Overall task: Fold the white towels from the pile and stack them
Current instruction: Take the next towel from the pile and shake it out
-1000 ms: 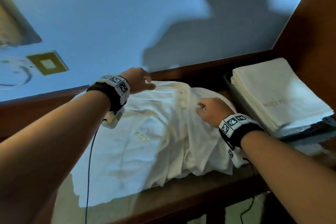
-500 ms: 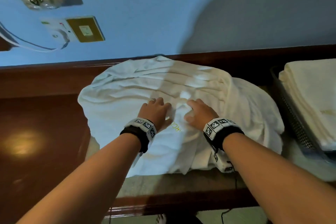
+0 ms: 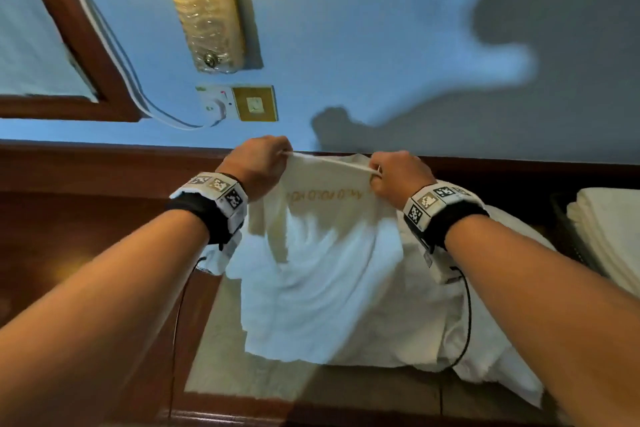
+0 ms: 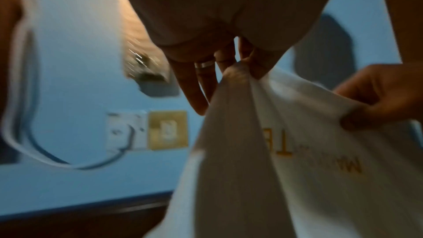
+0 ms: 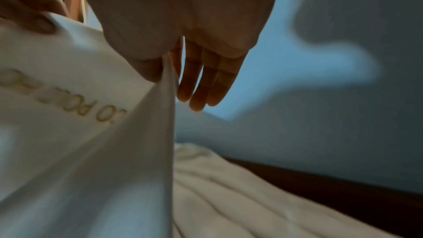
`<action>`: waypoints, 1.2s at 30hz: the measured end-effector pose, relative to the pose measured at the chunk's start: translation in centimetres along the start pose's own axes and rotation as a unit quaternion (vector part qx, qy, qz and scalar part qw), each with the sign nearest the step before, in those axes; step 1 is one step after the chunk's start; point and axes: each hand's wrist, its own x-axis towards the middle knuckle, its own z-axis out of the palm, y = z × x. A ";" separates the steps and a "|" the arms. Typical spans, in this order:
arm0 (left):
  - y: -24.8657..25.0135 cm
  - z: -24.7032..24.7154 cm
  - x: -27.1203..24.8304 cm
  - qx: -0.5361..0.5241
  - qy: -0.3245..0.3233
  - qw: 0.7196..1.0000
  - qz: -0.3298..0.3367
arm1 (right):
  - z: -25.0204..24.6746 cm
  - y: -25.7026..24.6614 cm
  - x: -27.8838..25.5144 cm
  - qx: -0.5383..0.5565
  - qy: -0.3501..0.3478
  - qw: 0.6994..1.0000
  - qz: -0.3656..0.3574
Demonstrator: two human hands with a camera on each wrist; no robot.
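1. Blue wall (image 3: 346, 28) fills the upper part of the head view, with a lit wall lamp (image 3: 204, 3) at the upper centre, a gold switch plate (image 3: 255, 103) under it and a white socket (image 3: 216, 104) just left of the plate.
2. Dark wooden worktop (image 3: 69, 253) runs across the lower half of the frame, with a pale inset surface (image 3: 225, 340) under the cloth.
3. At centre frame the left hand (image 3: 256, 163) and the right hand (image 3: 398, 173) hold up 1 white towel (image 3: 318, 253) by its top edge, which runs nearly straight between them.
4. Left grip: the left wrist view shows the thumb and fingers (image 4: 228, 57) pinching a bunched corner of the towel (image 4: 251, 151); 1 finger wears a ring (image 4: 203, 64).
5. Right grip: in the right wrist view the thumb and forefinger pinch the towel (image 5: 91, 151) edge, and the other fingers (image 5: 206, 82) hang straight beside it.
6. Gold lettering (image 3: 325, 196) runs across the towel just below the held edge, upside down in the head view.
7. The towel hangs down over the pile of white towels (image 3: 485, 322), which lies on the worktop at lower centre and lower right.
8. At the right edge of the frame a stack of folded towels (image 3: 609, 239) lies in a dark tray (image 3: 568, 239).
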 end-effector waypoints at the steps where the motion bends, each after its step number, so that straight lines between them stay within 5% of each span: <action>1: -1.4 -2.1 -0.5 -0.004 0.026 1.000 -0.004 | -0.8 -1.4 0.3 -0.002 0.007 1.000 -0.002; 14: -28.0 -23.2 -16.7 0.041 0.094 0.992 -0.069 | -2.0 -24.9 -2.4 -0.001 0.058 0.998 0.010; 21: -36.1 -31.8 -25.3 0.068 0.169 0.972 -0.147 | -5.8 -42.0 -7.1 -0.010 0.134 0.989 -0.068; 24: -36.5 -32.2 -27.6 0.078 0.128 0.973 -0.173 | -6.9 -48.0 -8.9 -0.066 0.144 0.977 -0.143; 27: -33.2 -29.2 -28.6 -0.046 0.034 0.996 -0.064 | -6.9 -53.4 -10.8 -0.115 0.138 0.964 -0.195; 30: -29.4 -24.9 -28.2 -0.151 0.022 0.988 0.000 | -5.6 -56.0 -11.9 -0.164 0.118 0.951 -0.236; 33: -29.2 -23.0 -27.8 -0.159 0.077 0.984 0.016 | -3.9 -54.8 -12.1 -0.165 0.106 0.956 -0.217; 36: -30.5 -24.1 -27.7 -0.156 0.067 0.985 0.003 | -2.3 -50.3 -11.6 -0.103 0.085 0.984 -0.120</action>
